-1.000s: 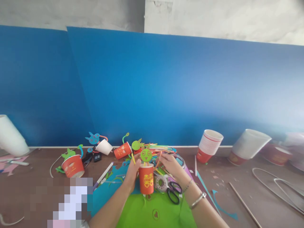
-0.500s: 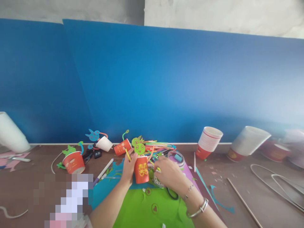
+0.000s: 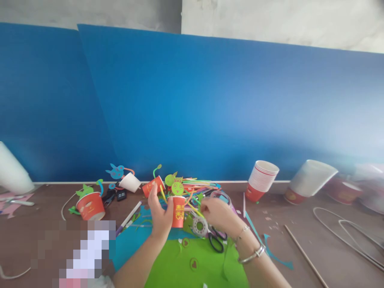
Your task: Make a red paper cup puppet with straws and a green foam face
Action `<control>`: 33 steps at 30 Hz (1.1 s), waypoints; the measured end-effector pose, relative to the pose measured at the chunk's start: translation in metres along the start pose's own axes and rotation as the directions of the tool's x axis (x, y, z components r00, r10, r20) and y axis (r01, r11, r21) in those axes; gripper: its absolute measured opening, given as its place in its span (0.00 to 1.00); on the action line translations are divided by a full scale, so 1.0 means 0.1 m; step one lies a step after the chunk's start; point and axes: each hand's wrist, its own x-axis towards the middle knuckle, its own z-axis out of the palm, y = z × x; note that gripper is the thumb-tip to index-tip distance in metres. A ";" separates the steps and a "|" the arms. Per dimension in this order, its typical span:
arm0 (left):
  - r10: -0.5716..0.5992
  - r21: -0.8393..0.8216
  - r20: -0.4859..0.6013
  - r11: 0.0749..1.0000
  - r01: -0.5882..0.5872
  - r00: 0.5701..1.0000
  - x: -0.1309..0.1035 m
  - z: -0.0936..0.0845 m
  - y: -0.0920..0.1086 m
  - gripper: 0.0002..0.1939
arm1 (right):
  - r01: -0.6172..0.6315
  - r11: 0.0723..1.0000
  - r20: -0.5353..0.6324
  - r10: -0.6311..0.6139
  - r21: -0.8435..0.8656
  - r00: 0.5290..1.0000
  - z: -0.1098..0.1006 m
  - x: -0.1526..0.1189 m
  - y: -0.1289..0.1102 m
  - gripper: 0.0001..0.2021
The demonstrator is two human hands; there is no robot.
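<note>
A red paper cup (image 3: 178, 213) with a gold double-happiness sign stands upright before me. A green paper animal head (image 3: 177, 187) rises above its rim, with a yellow straw (image 3: 163, 194) and an orange straw (image 3: 189, 197) as arms. My left hand (image 3: 160, 214) is at the cup's left side, fingers stretched up and apart, thumb against the cup or just beside it. To the right, my right hand (image 3: 219, 214) is closed over the heap of straws (image 3: 201, 185); whatever its fingertips pinch is hidden. Below it lie a tape roll (image 3: 199, 227) and black-handled scissors (image 3: 216, 242).
Green paper (image 3: 177, 268) and blue paper (image 3: 129, 244) cover the table's middle. A decorated cup (image 3: 91, 206) stands left, others lie tipped behind. Stacked cups (image 3: 262, 180) and a wooden stick (image 3: 306, 256) are at right. A blue panel (image 3: 192, 108) bounds the back.
My left hand has loosened from around the cup and its fingers have spread upward. My right hand has shifted slightly right, uncovering more of the tape roll and scissors.
</note>
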 end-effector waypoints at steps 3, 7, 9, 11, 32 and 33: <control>0.301 0.063 0.117 0.949 -0.309 0.946 -0.12 -0.05 0.10 0.25 | -0.148 0.988 -0.061 0.145 -0.051 0.988 -0.07 0.09 0.25 0.14; 0.545 -0.066 0.457 0.809 -0.584 0.703 -0.31 -0.08 0.28 0.23 | -0.205 0.974 -0.025 0.204 -0.097 0.979 -0.05 0.15 0.49 0.13; 0.554 -0.129 0.552 0.795 -0.593 0.623 -0.36 -0.09 0.33 0.23 | -0.218 0.970 -0.011 0.219 -0.111 0.976 0.01 0.17 0.54 0.13; 0.545 -0.151 0.583 0.801 -0.579 0.602 -0.36 -0.10 0.36 0.22 | -0.237 0.964 -0.010 0.237 -0.121 0.971 0.07 0.18 0.56 0.13; 0.125 -0.152 0.496 0.987 -0.056 0.859 -0.36 0.05 0.28 0.26 | 0.292 0.912 -0.221 -0.233 0.287 0.947 -0.07 -0.04 -0.09 0.06; 0.125 -0.165 0.482 0.985 -0.051 0.867 -0.35 0.05 0.29 0.24 | 0.294 0.911 -0.216 -0.237 0.288 0.947 -0.06 -0.04 -0.09 0.06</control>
